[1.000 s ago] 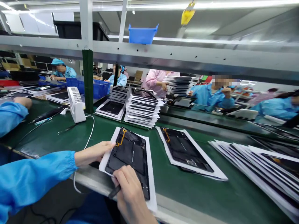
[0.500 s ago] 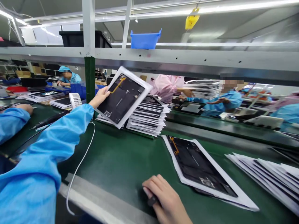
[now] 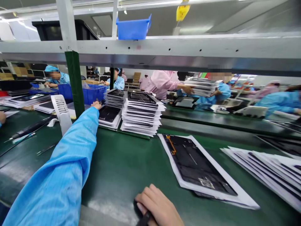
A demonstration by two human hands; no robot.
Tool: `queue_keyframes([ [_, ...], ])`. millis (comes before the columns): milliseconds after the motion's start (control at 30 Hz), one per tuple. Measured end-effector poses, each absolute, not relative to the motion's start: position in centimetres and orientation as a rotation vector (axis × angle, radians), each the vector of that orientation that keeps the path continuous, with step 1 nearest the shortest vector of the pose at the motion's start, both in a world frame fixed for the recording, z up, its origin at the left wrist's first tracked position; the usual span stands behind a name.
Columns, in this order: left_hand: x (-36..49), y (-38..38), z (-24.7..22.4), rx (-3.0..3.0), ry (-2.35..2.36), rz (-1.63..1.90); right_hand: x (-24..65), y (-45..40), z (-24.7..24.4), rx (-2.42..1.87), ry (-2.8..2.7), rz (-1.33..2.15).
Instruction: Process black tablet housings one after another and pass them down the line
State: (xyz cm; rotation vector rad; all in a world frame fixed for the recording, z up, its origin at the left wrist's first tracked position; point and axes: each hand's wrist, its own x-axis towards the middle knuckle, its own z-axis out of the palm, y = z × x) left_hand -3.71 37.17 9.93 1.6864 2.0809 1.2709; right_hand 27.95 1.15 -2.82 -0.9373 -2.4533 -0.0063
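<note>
**Bench surface log: green mat carrying panels and tools**

The green-matted workbench (image 3: 122,175) is running across the whole view, with a pale metal front edge. A tablet panel (image 3: 197,166) is lying face down on a white paper sheet (image 3: 175,150), angled on the mat. A fanned pile of paper-backed panels (image 3: 261,169) is spreading out just to its right. Along the far side, a tall stack of panels (image 3: 141,116) is standing beside a shorter stack (image 3: 109,117). A white desk fan (image 3: 61,113) is standing at left, near a black pen-shaped tool (image 3: 30,129) and tweezers (image 3: 45,150).
</note>
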Motion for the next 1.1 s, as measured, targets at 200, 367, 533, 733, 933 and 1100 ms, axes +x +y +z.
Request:
queue_keyframes([
  [200, -1.5, 33.5, 8.8, 2.205, 1.961, 1.168, 31.2, 1.8, -0.1, -1.11, -2.304, -0.112],
  [367, 1.9, 27.4, 6.0, 2.782, 1.284, 0.903, 40.8, 3.3, 0.5, -1.489, -2.213, -0.217],
  [533, 9.2, 18.7, 2.8, 3.276, 0.272, 0.567, 44.3, 3.0, 0.7, -1.555, -2.394, -0.185],
  [733, 14.5, 14.2, 1.6, 3.271, -0.005, 0.487, 43.2, 2.8, 1.1, -1.553, -2.511, -0.247],
  [933, 14.1, 14.0, 2.0, 3.088, 0.098, 0.41, 41.7, 3.9, 1.2, -1.496, -2.541, -0.305],
  [1100, 14.5, 14.7, 1.7, 2.791, 0.387, 0.424, 41.1, 4.9, 1.0, -1.433, -2.463, -0.343],
])
